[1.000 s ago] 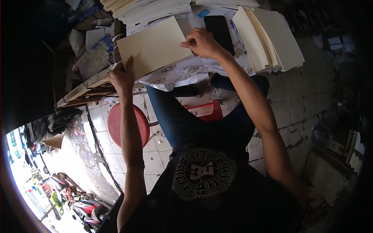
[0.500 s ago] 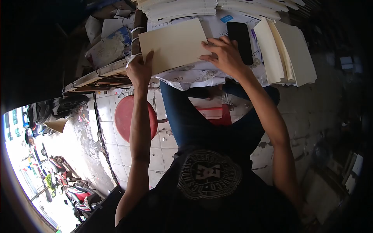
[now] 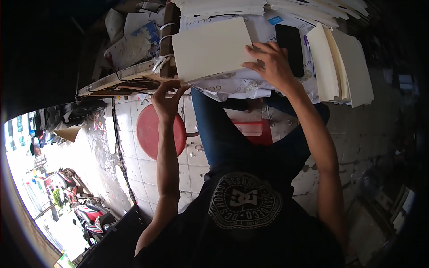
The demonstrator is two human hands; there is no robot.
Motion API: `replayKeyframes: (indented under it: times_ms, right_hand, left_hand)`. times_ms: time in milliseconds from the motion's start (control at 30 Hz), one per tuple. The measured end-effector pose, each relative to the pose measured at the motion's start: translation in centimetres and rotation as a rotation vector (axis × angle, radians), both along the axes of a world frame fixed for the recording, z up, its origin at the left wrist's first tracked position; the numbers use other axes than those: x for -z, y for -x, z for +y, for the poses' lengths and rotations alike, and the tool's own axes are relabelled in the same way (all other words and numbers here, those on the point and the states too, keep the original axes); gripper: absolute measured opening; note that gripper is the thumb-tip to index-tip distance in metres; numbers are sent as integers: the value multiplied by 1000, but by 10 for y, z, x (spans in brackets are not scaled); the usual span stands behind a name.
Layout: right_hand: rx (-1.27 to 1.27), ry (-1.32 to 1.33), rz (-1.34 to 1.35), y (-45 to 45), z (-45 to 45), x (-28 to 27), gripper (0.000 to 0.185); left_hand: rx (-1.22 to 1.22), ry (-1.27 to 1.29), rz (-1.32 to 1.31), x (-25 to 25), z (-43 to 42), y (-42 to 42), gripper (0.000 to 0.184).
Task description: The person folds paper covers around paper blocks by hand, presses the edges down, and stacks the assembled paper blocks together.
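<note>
The pale paper [image 3: 212, 49] lies flat on the print-covered desk [image 3: 262, 33], between the fingers of both hands. The left hand [image 3: 166, 102] is at the paper's near left corner, thumb and forefinger curved toward each other; whether they grip the corner cannot be told. The right hand [image 3: 275, 66] has its fingers spread apart, tips at the paper's right edge. A black phone [image 3: 290, 49] lies just right of these fingers; a paper bundle [image 3: 326, 62] is farther right. Stacked sheets [image 3: 219, 8] lie beyond both hands' fingers.
</note>
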State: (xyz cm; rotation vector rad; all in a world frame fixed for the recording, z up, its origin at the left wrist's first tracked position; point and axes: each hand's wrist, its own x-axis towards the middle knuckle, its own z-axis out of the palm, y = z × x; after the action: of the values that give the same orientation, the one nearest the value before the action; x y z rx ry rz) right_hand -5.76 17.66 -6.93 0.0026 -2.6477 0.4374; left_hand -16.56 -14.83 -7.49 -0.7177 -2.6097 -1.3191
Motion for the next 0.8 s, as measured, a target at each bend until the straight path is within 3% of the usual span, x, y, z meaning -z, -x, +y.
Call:
replayKeyframes:
  times_ms: [267, 367, 467, 567, 700, 800]
  right_hand:
    - [-12, 14, -21, -1, 0, -3, 49]
    - [7, -2, -35, -1, -1, -3, 49]
    - [50, -69, -56, -3, -6, -6, 49]
    - [122, -170, -54, -1, -49, -26, 52]
    - [-64, 21, -95, 13, -137, -19, 57]
    - [-54, -66, -88, 13, -149, 1, 63]
  left_hand:
    - [-40, 26, 74, 0, 5, 4, 14]
    - [-54, 18, -20, 0, 3, 4, 17]
    - [-12, -206, -289, -3, 3, 4, 22]
    - [-251, -286, -599, -21, 21, -9, 29]
    - [-226, -325, -541, 4, 23, -14, 32]
    - [-223, -311, -548, 2, 22, -14, 32]
